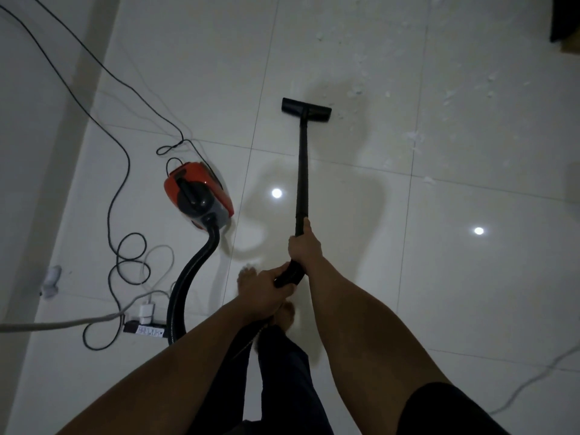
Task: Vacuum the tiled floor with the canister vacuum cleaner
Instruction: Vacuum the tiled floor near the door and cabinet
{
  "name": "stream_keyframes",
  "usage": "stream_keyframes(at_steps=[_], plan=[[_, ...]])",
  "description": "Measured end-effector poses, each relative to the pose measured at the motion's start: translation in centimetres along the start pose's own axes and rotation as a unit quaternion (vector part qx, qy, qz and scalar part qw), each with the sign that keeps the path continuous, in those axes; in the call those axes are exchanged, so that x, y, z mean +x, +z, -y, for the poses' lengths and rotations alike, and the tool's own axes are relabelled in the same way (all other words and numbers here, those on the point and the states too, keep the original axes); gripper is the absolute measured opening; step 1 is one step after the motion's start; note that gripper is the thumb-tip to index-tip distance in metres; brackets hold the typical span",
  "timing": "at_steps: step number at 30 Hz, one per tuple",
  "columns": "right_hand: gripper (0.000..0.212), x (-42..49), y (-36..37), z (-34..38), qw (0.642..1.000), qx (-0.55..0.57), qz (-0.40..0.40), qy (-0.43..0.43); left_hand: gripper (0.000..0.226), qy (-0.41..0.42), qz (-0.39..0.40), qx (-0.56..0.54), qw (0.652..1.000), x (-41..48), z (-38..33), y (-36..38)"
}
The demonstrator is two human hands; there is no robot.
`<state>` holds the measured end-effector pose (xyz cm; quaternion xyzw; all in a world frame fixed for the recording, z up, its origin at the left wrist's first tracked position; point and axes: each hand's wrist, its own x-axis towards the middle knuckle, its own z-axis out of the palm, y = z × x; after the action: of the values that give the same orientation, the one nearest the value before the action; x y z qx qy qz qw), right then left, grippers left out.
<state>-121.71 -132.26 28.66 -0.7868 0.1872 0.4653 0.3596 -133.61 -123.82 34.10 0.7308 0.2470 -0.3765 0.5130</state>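
Note:
An orange and black canister vacuum [198, 193] sits on the white tiled floor [455, 277] to my left. Its black hose [185, 287] curves back toward me. Both hands hold the black wand [302, 164]: my right hand [303, 246] grips higher up the tube, my left hand [266, 290] grips the handle end near the hose. The flat black floor nozzle [306, 109] rests on the tiles ahead. White scraps of debris [417, 138] lie scattered beyond and to the right of the nozzle.
Black power cords [119, 171] loop over the floor at left. A power strip [144, 328] with a white charger [146, 310] lies by the hose. A wall [37, 152] runs along the left. My bare feet [248, 274] stand under my hands. A dark object [565, 17] is top right.

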Motion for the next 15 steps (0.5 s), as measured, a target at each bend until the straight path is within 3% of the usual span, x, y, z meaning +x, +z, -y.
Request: stream_keyframes(at_steps=[6,11,15], plan=[[0.075,4.0,-2.9,5.6,1.000,-0.001,-0.017,-0.010,0.046,0.023,0.001,-0.006,1.000,3.0,-6.4,-4.3],[0.078,7.6,-4.4,11.1,0.999,0.038,-0.024,-0.022,0.058,-0.004,0.016,0.039,0.999,11.0,-5.1,-8.0],[0.084,10.0,-5.1,15.5,0.988,0.154,-0.014,0.008,0.039,0.024,0.019,-0.018,0.999,9.4,-11.8,-13.6]])
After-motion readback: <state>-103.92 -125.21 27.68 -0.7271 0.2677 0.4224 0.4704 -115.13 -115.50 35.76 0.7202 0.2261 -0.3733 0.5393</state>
